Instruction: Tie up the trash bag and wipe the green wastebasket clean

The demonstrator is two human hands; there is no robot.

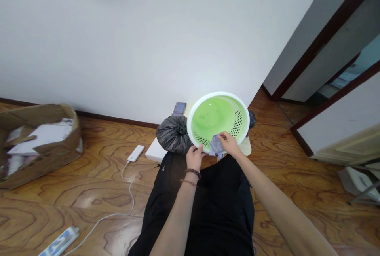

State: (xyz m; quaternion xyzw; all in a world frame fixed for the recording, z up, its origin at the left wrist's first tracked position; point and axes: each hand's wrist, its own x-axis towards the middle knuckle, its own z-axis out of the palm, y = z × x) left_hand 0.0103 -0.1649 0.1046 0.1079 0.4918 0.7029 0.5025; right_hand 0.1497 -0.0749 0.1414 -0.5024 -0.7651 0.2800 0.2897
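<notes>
A round plastic basket (212, 115) with a white rim, a green inside and perforated sides tilts toward me just beyond my knees. At its near left rim, my left hand (194, 158) is closed on the edge, thumb on top. My right hand (228, 143) pinches a small greyish-purple cloth (215, 145) that lies over the near rim, partly inside the basket. The fingers' undersides are hidden.
A tied black plastic bag (175, 133) sits left of the basket, above a white box (156, 152). A cardboard box (41, 145) with papers stands far left. A white charger (135, 153) trails a cable across the wooden floor. A wall rises behind.
</notes>
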